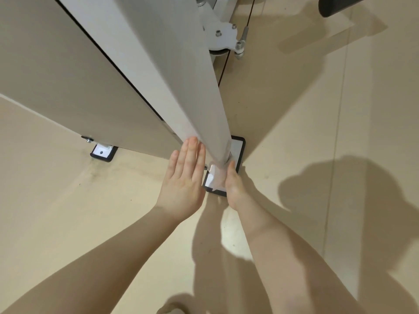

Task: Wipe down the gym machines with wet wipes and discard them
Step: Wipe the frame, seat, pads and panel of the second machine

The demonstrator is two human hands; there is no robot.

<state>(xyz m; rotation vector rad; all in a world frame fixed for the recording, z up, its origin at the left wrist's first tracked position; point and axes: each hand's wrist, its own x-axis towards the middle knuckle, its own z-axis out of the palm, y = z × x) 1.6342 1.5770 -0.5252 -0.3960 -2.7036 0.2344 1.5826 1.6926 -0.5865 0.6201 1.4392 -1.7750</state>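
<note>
Two hands show: the left hand and the right hand. One white wet wipe at frame centre. One white machine post. Two black-edged foot plates: one at centre, one at left. One dark roller pad, upper right.

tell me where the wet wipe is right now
In the head view, the wet wipe is at the white post's base, under the right hand, above the black foot plate.

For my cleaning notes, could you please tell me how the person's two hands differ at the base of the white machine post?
The left hand lies flat, fingers straight, against the white metal post, holding nothing. The right hand presses a translucent wet wipe around the post's foot. Both are bare and low, near the black-edged base plate.
</note>
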